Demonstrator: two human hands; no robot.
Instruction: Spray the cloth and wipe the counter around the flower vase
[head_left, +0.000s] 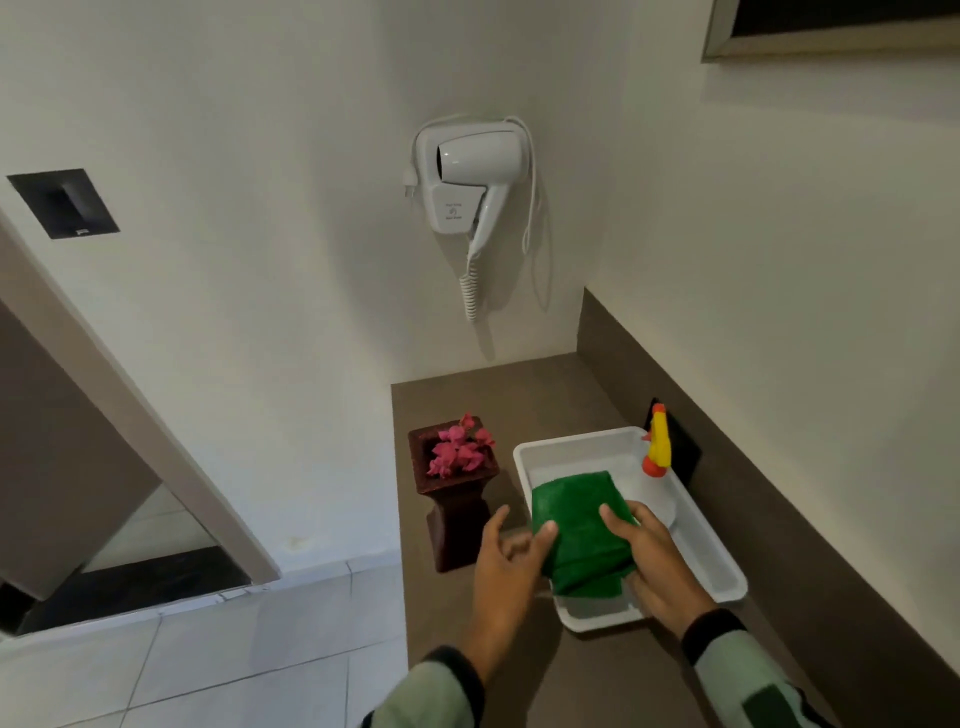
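A folded green cloth (576, 525) is held over a white tray (722, 566) on the brown counter (524, 400). My left hand (506, 564) pinches the cloth's left edge with thumb and fingers. My right hand (657, 558) grips its right side. A spray bottle (657, 447) with a yellow and orange head lies in the tray's far right corner, its clear body partly hidden behind the cloth. Left of the tray, close to the counter's left edge, a dark brown vase (457, 509) with pink flowers (460, 451) stands upright.
A white hair dryer (470, 176) with a coiled cord hangs on the wall above the counter's far end. The counter's left edge drops to a tiled floor (208, 660). A brown upstand runs along the right wall. A dark opening lies low at the left.
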